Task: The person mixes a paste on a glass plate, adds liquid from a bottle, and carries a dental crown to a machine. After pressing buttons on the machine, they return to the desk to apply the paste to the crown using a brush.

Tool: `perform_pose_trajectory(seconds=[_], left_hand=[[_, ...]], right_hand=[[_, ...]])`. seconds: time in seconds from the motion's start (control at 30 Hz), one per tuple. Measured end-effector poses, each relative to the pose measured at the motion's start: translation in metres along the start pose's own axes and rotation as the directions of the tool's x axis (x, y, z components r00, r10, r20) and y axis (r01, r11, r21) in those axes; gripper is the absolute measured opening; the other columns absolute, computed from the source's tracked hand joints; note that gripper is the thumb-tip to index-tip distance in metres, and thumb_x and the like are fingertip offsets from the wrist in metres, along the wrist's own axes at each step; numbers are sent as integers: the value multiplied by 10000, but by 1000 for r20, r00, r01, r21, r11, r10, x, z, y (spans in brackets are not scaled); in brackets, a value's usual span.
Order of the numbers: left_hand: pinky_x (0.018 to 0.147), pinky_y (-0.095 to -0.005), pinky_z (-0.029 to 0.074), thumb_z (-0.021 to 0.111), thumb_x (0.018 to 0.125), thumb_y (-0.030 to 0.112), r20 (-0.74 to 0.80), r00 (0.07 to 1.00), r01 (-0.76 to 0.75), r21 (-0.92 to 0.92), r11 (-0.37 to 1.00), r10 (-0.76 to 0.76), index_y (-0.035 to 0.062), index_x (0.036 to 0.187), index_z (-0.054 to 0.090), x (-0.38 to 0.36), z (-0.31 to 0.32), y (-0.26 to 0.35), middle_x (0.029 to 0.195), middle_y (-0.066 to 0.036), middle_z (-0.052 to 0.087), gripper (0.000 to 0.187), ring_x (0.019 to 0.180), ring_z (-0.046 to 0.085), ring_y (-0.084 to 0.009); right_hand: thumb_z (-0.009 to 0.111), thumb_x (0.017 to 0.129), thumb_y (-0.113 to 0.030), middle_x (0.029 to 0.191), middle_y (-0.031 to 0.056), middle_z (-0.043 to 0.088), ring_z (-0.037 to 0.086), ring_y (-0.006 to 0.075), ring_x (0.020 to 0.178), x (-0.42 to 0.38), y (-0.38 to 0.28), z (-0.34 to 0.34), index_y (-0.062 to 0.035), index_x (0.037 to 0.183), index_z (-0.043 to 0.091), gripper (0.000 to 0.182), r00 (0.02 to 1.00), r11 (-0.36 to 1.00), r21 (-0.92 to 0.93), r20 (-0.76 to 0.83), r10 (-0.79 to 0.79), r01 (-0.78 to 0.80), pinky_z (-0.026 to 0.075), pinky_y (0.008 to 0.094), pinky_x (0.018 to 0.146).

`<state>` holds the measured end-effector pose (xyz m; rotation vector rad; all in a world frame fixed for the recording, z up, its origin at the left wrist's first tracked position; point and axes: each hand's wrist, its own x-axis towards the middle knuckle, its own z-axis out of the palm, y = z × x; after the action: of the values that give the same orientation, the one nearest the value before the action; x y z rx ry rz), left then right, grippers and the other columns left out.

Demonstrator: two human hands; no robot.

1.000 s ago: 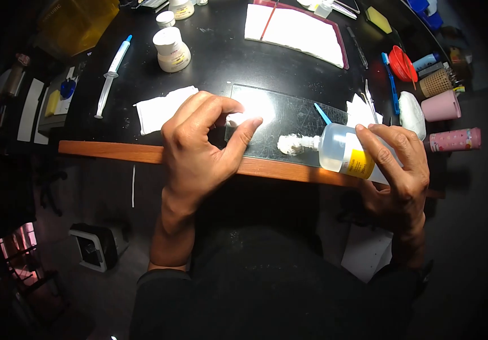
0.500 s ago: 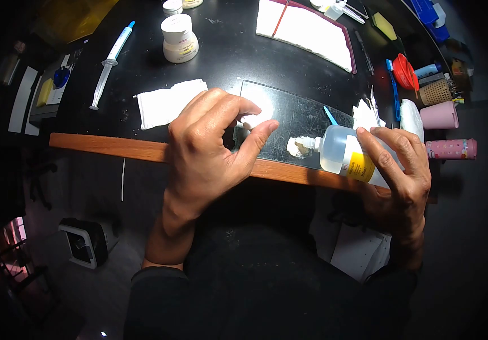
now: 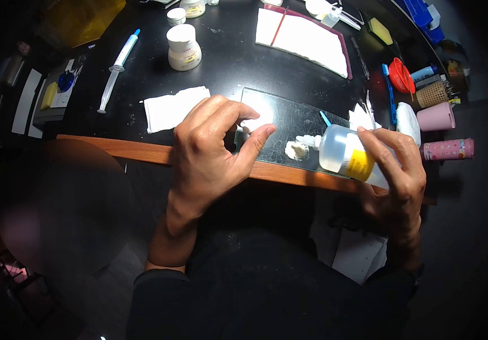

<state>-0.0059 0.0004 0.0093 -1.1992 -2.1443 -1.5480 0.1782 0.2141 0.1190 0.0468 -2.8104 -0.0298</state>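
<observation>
My right hand is wrapped around a translucent plastic liquid bottle with a yellow and white label. The bottle lies tipped on its side in the air, its white nozzle pointing left, just above a small heap of white powder. The powder sits on a scratched glass slab near the table's front edge. My left hand is curled over the slab's left part, with a small white cap-like piece partly hidden inside its fingers.
A folded white tissue and a syringe lie to the left. Behind stand white-lidded jars and a tray with white paper. Right are a blue toothbrush, red bowl and pink cup. A blurred dark round shape fills the lower left.
The nozzle now sits slightly higher, off the powder heap, with the bottle in much the same tilt. My left hand keeps its curl. A dark round shape has come into view at lower left.
</observation>
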Motion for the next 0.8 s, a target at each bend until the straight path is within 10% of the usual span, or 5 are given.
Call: perform_pose_trajectory(seconds=[0.17,0.3,0.8], left_hand=[[648,-275,483,916,821,95,-124,978,116,-353,929,-169,7,976,721,-3,-2,1,797,-51,677,264,702,598,-123],[760,-256,519,888,900,213,-19,956,148,-829,539,-292,-8,1066,715,-25,-8,8,919,-93,710,327,835,670,-136],[888,-329,585,797,867,-79,96,995,63,-580,812,-9,-38,1192,776,-55,-11,72,1034,-169,784,328,951,742,-215]], right_hand=[[824,598,-18,1132,203,680,715,306,968,-22,5,-1,5,1327,696,741,982,904,411,-87,166,-117,564,384,876],[904,632,-107,1115,202,706,722,293,1011,-50,-21,33,68,1325,672,752,954,721,690,-171,246,-62,570,386,910],[929,662,-181,1094,217,712,738,300,968,-95,-70,76,49,1329,668,753,914,693,721,-265,307,-23,594,393,862]])
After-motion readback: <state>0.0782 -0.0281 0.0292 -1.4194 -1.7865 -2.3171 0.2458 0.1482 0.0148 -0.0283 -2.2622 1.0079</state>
